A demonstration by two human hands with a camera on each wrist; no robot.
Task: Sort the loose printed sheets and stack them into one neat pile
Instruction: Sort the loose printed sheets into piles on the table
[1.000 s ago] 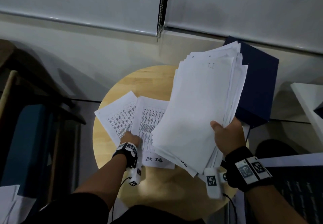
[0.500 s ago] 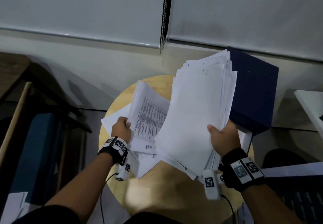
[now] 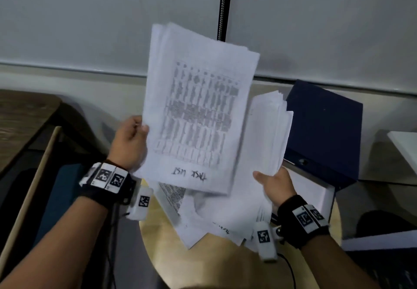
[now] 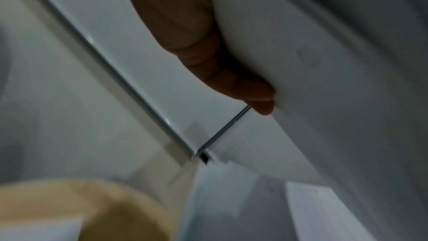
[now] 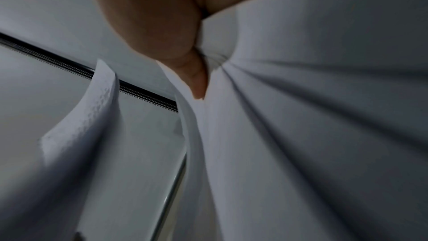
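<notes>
My left hand [image 3: 132, 140] grips a small bundle of printed sheets [image 3: 198, 113] by its left edge and holds it up above the round wooden table [image 3: 162, 243]. The top sheet shows a printed table and handwriting at its lower end. My right hand [image 3: 274, 187] grips a thick stack of white sheets [image 3: 268, 135], thumb on top, partly behind the raised bundle. In the left wrist view my fingers [image 4: 234, 80] curl under the paper [image 4: 324, 80]. In the right wrist view my thumb [image 5: 194, 78] pinches fanned sheets [image 5: 301, 135]. More loose sheets [image 3: 194, 218] lie on the table.
A dark blue box [image 3: 325, 131] stands at the table's back right, against the wall. Window blinds [image 3: 90, 18] with a bead chain [image 3: 223, 4] hang behind. A dark wooden desk [image 3: 20, 117] and a blue chair [image 3: 58, 198] are at the left.
My left hand lifted the printed sheets off the table and raised them up in front of the right hand's stack. The right hand kept its hold and sank slightly.
</notes>
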